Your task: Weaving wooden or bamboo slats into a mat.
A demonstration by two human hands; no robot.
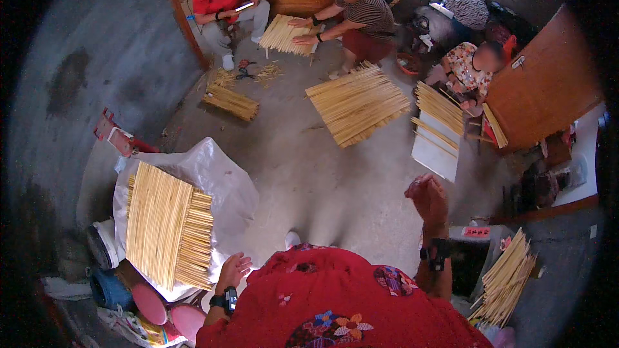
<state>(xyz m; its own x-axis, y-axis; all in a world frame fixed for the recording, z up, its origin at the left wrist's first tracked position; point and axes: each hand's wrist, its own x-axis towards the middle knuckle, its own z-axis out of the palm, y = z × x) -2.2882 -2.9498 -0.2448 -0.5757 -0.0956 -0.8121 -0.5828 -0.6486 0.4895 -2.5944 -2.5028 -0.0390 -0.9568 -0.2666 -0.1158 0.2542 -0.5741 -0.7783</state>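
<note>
My left hand (235, 267) is beside a stack of pale wooden sticks (161, 225) on a plastic sheet (229, 187) at lower left; its fingers are apart and hold nothing. My right hand (425, 193) is raised at centre right, below a white board (433, 158) with rows of sticks on it. Its fingers are curled together; whether anything is inside them I cannot make out. A loose bundle of sticks (503, 270) lies to the right of my right forearm. My red patterned garment (322, 309) fills the bottom of the view.
Three people (219, 6) (361, 19) (477, 71) sit across the room among mats of sticks (358, 103), a short bundle (231, 103) and scissors (245, 71) on the concrete floor (309, 193). Wooden doors (541, 96), a red metal object (122, 135) and a blue container (106, 290) stand around.
</note>
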